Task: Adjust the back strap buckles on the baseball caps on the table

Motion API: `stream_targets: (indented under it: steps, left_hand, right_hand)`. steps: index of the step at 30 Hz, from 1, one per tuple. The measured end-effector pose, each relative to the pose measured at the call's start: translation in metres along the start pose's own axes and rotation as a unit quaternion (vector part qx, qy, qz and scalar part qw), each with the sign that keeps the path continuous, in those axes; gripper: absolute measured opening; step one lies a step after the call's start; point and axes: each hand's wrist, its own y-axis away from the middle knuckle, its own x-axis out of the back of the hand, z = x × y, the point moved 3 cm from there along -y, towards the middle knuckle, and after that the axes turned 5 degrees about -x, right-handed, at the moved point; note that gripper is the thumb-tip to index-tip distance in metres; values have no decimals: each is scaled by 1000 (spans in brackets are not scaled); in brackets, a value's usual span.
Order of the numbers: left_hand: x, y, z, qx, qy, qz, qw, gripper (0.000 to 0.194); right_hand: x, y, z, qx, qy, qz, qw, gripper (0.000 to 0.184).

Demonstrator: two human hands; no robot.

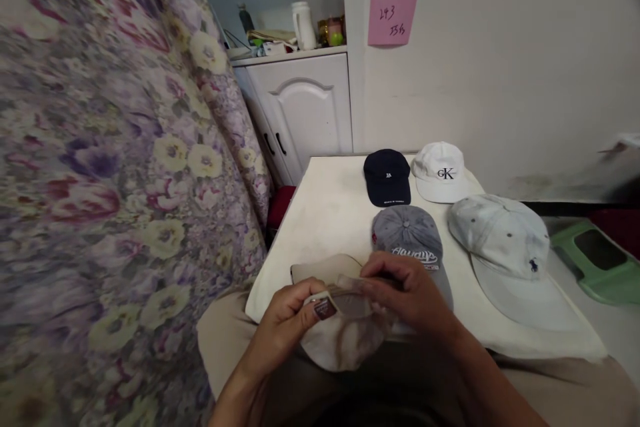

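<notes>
A beige baseball cap (pixel 345 343) is held over my lap at the table's near edge, its inside and sweatband turned up toward me. My left hand (pixel 287 320) pinches the band on the left, the thumb beside a dark brown label. On the right, the fingers of my right hand (pixel 403 290) are closed on the band or a strap of the same cap; which one I cannot tell. The cap's brim points away over the table. Just beyond my right hand lies a grey cap (pixel 407 230) with white lettering, partly covered by that hand.
On the cream-covered table (pixel 315 213) sit a navy cap (pixel 387 173), a white cap (pixel 440 170) and a pale grey-green cap (pixel 510 247). A floral curtain (pixel 125 180) hangs at left. Behind is a white cabinet (pixel 305 107); a green plastic stool (pixel 595 260) stands right.
</notes>
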Motion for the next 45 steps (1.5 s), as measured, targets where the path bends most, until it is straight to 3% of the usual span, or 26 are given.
stream_targets:
  steps: [5, 12, 27, 45]
  left_hand:
    - [3, 1, 5, -24, -12, -9, 1000, 30]
    - [-1, -1, 4, -14, -40, -53, 998, 29]
    - [-1, -3, -2, 38, -20, -22, 999, 29]
    - [-2, -6, -3, 41, -9, -32, 999, 29]
  right_hand:
    - [-1, 8, -28, 25, 53, -19, 998, 6]
    - [-16, 9, -7, -11, 41, -30, 999, 8]
    - [-16, 4, 8, -31, 36, -29, 998, 10]
    - [-15, 2, 14, -46, 33, -50, 997, 10]
